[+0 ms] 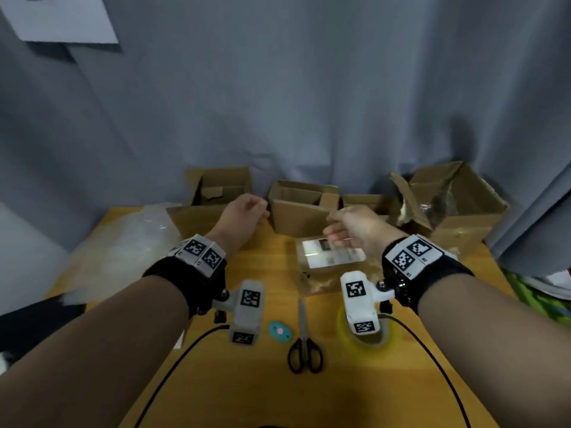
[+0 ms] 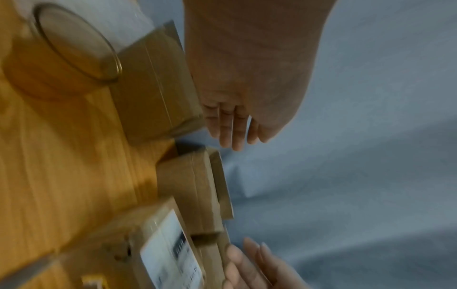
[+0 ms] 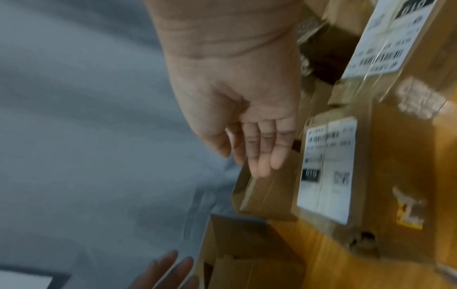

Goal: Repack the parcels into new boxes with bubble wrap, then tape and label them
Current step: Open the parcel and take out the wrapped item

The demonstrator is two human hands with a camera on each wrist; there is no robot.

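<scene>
Both my hands hover above the wooden table (image 1: 234, 381), holding nothing. My left hand (image 1: 247, 211) is in front of an open brown box (image 1: 219, 186); in its wrist view the fingers (image 2: 232, 127) are straight and close together. My right hand (image 1: 346, 227) hangs over a flat parcel (image 1: 330, 257) with a white label, wrapped in clear film. The right fingers (image 3: 259, 150) are straight, just beside that label (image 3: 326, 170). The same parcel (image 2: 170, 252) lies low in the left wrist view. Crumpled bubble wrap (image 1: 123, 242) lies at the table's left.
More open cardboard boxes (image 1: 302, 208) (image 1: 367, 202) line the back edge, and a larger one (image 1: 457, 208) holds clear plastic. Black scissors (image 1: 304, 350), a tape roll (image 1: 367, 335) and a small teal cutter (image 1: 279, 332) lie near me. A grey curtain (image 1: 309, 88) hangs behind.
</scene>
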